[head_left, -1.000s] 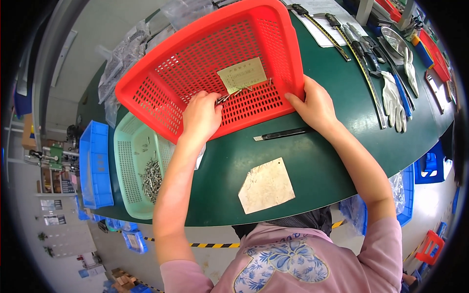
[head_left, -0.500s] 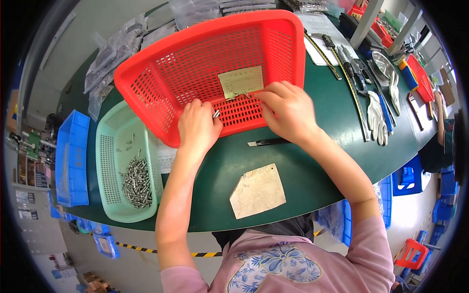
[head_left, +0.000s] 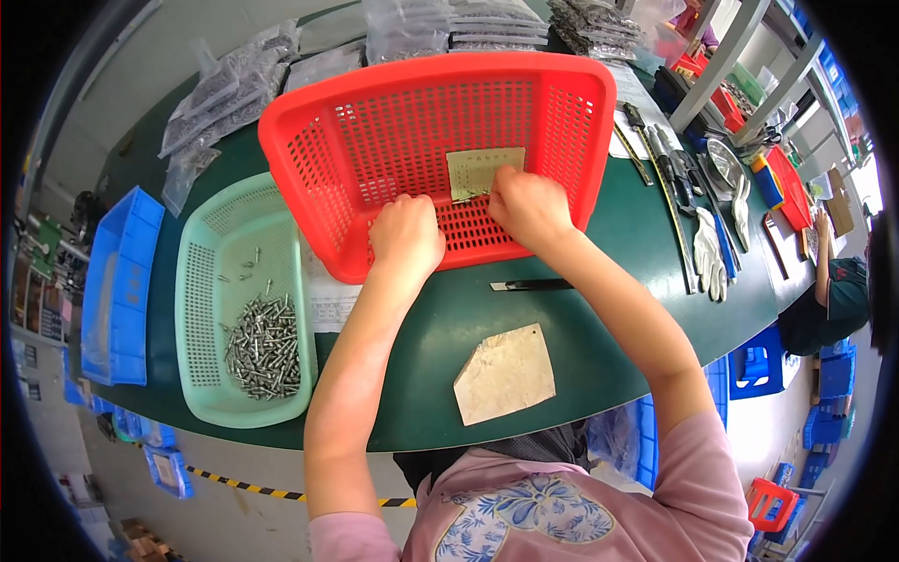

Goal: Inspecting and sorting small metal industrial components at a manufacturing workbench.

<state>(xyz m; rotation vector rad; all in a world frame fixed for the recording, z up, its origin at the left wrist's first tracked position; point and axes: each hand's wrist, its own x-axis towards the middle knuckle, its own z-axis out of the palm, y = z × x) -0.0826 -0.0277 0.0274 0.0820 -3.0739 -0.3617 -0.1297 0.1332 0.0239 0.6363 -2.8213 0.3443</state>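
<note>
A red perforated plastic basket [head_left: 440, 70] stands tilted toward me on the green table. Both of my hands reach into it over its near rim. My left hand [head_left: 408, 234] is a closed fist; small metal pins showed at its fingers half a second ago, but its back now hides them. Close to a pale yellow card [head_left: 482, 169] in the basket, my right hand [head_left: 532, 208] has its fingers pinched together, and what they hold is hidden. To the left, a light green basket [head_left: 197, 309] holds a heap of silver metal pins [head_left: 265, 348], a few lying apart.
Nearer me lie a pale cut-cornered board [head_left: 506, 375] and a black utility knife [head_left: 529, 285]. A blue bin [head_left: 117, 290] stands far left. Bagged parts [head_left: 403, 28] line the back. Tape measure, calipers and white gloves [head_left: 709, 253] lie right; beyond them another person's arm [head_left: 824, 258] shows.
The view has shifted, so the baskets sit differently in it. The metal pins at my left fingers have gone out of sight. My right hand has drawn nearer the card, fingers closed.
</note>
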